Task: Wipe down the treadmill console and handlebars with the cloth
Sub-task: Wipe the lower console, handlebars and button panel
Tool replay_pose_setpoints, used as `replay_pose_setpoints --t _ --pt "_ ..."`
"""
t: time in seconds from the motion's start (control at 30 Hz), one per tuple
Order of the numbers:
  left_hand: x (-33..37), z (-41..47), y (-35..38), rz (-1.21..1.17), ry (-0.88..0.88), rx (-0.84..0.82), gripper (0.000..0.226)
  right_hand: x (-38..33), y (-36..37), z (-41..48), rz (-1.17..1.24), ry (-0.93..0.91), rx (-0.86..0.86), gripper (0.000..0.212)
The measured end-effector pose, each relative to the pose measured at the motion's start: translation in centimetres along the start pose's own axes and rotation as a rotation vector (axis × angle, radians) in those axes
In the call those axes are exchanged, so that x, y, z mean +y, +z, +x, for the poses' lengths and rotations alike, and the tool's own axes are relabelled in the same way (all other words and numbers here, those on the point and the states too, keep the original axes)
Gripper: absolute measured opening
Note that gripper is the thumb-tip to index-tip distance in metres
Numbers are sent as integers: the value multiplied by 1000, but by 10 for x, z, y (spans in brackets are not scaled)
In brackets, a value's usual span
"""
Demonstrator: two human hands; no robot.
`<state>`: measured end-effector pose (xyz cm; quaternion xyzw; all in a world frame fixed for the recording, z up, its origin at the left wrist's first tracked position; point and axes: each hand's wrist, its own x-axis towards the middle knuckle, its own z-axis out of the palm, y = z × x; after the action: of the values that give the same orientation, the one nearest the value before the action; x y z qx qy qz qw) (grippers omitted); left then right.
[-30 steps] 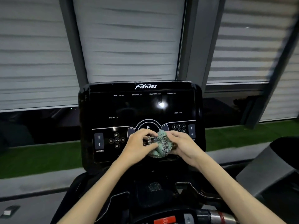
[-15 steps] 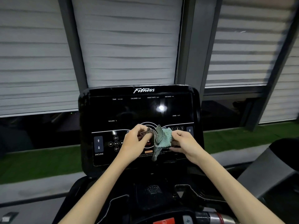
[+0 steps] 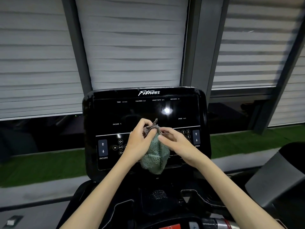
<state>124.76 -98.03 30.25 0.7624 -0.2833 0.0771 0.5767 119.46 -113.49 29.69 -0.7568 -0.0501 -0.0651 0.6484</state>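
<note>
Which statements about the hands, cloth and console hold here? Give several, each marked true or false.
Both the left hand and the right hand hold the green cloth in front of the treadmill console. True.
The cloth is spread flat. False: it hangs bunched between the hands.
The INCLINE arrows sit on the console's left side. True.
The left hand rests on a handlebar. False: it grips the cloth's top.
</note>
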Motion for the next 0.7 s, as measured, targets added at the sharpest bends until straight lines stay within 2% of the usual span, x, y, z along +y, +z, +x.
replay_pose_setpoints --t 0.13,0.27,0.33,0.47,0.53,0.63,0.7 --pt "6 -2 -9 -115 -3 -64 24 -1 1 4 31 17 -42 32" --pt "14 -3 -20 -161 37 -167 24 -4 -5 6 214 131 -135 49" --pt "18 -5 -24 -172 4 -200 22 -6 -8 10 171 123 -178 40" --pt "25 -6 -31 -180 -100 -251 38 -2 -12 15 18 102 -245 18" --pt "24 -6 -34 -126 -109 -232 33 -1 -15 13 -2 87 -260 13" --pt "18 -5 -39 47 -66 -197 12 -8 -16 7 -80 29 -238 12" --pt "16 -3 -42 79 -111 -179 13 -12 -17 5 -110 -18 -209 16"
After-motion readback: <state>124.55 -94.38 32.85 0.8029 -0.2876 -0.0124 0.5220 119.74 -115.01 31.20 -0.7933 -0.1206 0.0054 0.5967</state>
